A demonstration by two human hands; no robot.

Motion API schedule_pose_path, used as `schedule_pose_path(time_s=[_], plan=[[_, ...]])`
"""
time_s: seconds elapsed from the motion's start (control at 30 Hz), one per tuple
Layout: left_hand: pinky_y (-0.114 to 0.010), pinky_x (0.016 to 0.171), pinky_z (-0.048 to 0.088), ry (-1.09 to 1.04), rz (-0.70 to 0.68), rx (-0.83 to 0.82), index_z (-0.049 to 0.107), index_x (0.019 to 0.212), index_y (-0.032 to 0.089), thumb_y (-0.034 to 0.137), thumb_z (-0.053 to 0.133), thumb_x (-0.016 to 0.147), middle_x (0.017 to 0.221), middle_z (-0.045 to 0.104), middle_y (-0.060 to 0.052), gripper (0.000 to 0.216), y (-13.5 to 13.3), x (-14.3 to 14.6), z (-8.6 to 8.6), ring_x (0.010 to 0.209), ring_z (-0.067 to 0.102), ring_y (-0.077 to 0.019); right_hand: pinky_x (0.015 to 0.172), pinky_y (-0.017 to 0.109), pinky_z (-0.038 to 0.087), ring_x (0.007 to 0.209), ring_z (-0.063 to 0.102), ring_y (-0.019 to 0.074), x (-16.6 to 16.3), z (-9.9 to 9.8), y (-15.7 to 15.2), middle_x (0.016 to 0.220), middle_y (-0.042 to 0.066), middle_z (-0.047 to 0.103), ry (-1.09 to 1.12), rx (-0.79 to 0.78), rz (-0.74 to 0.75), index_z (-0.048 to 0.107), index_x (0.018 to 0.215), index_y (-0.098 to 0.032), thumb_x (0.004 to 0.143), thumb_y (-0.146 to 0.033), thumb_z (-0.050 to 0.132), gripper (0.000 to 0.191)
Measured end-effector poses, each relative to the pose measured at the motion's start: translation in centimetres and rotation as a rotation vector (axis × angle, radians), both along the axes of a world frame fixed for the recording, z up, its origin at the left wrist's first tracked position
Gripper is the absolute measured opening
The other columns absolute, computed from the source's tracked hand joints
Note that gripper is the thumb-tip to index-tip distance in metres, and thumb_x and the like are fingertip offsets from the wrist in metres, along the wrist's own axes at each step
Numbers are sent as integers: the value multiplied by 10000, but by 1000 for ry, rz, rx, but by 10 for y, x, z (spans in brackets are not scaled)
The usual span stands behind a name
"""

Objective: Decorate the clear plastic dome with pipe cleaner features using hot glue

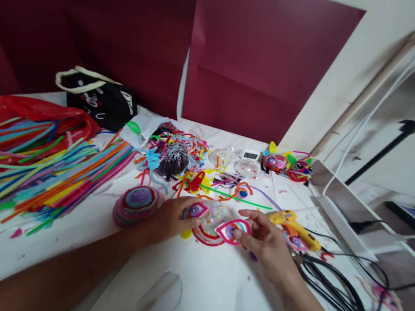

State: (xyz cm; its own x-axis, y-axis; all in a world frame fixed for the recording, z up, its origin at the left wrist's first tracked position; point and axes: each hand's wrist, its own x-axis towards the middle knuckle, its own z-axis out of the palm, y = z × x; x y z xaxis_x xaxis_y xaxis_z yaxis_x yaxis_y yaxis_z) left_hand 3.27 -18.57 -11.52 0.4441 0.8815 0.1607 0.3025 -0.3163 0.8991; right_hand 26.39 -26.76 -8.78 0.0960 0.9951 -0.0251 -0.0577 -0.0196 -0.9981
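My left hand [168, 220] grips the left side of a clear plastic ball [214, 218] that carries a coiled pipe-cleaner eye [196, 210] on its left. My right hand [263, 239] pinches a second eye-shaped coil [233, 230], pink-rimmed with a purple centre, against the ball's right side. A red pipe-cleaner ring [206, 238] runs under the ball. The ball rests on the white table [187, 287], just in front of me.
A round coiled disc [136, 204] lies left of my left hand. A big fan of coloured pipe cleaners [34, 166] covers the left. A yellow glue gun [294, 226] and black scissors [335, 289] lie right. Finished creatures [287, 165], a black bag [97, 97] and clear balls [246, 169] stand behind.
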Motion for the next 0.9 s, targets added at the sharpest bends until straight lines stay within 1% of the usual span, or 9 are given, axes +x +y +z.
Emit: schedule_pose_path(time_s=[0.17, 0.27, 0.33, 0.43, 0.5, 0.6, 0.7, 0.8, 0.9], plan=[[-296, 922, 484, 151, 22, 242, 676, 1166, 263, 358, 669, 788, 1148, 704, -52, 390, 2, -4, 8, 1048, 652, -252, 549, 226, 376, 590, 501, 103, 4, -5, -9, 705, -34, 583, -30, -63, 312, 610, 994, -193, 632, -381, 852, 474], [-309, 976, 457, 223, 23, 370, 638, 1215, 236, 345, 630, 825, 1208, 678, -79, 405, 3, -7, 12, 1112, 626, -255, 553, 225, 361, 606, 488, 103, 4, -9, -14, 721, -36, 570, -99, -91, 416, 618, 1007, -190, 687, -334, 817, 403], [-321, 1009, 443, 269, 2, 431, 602, 1258, 224, 343, 598, 854, 1261, 649, -95, 421, 2, -8, 13, 1157, 603, -255, 547, 225, 351, 611, 478, 105, 3, -8, -17, 732, -33, 568, -210, -96, 433, 628, 995, -190, 720, -297, 785, 334], [-341, 1046, 433, 303, -60, 533, 545, 1316, 228, 323, 567, 882, 1307, 621, -99, 445, -6, -7, 16, 1194, 584, -246, 535, 223, 343, 598, 465, 106, 3, -2, -19, 719, -32, 578, -466, -47, 444, 662, 958, -206, 767, -242, 726, 204], [-351, 1056, 436, 322, -154, 578, 501, 1359, 235, 286, 567, 884, 1338, 600, -96, 482, -14, -4, 17, 1217, 569, -245, 534, 221, 351, 595, 476, 108, 4, 2, -19, 724, -28, 600, -591, 6, 447, 682, 932, -220, 788, -230, 703, 146], [-357, 1046, 454, 247, -185, 691, 493, 1363, 234, 245, 563, 891, 1321, 604, -102, 477, -27, 0, 16, 1224, 562, -243, 550, 228, 382, 612, 515, 119, 6, 4, -17, 795, -3, 645, -658, 53, 434, 687, 932, -217, 800, -294, 712, 156], [-387, 1036, 468, 227, -199, 814, 475, 1372, 225, 215, 562, 894, 1295, 615, -116, 486, -35, 1, 16, 1213, 565, -246, 571, 240, 401, 635, 532, 135, 10, 2, -13, 804, 13, 641, -700, 65, 399, 669, 914, -199, 820, -400, 691, 223], [-413, 1051, 450, 234, -249, 876, 493, 1335, 199, 192, 555, 891, 1272, 630, -125, 448, -41, 1, 17, 1211, 558, -244, 603, 250, 407, 676, 545, 149, 13, 0, -9, 799, 18, 628, -737, 64, 370, 653, 881, -190, 849, -442, 651, 254], [-374, 1040, 451, 269, -326, 908, 527, 1275, 170, 194, 554, 891, 1230, 658, -125, 386, -43, 1, 21, 1161, 587, -225, 637, 265, 411, 724, 570, 165, 16, -1, -6, 837, 31, 642, -767, 61, 354, 661, 927, -192, 876, -433, 617, 250]])
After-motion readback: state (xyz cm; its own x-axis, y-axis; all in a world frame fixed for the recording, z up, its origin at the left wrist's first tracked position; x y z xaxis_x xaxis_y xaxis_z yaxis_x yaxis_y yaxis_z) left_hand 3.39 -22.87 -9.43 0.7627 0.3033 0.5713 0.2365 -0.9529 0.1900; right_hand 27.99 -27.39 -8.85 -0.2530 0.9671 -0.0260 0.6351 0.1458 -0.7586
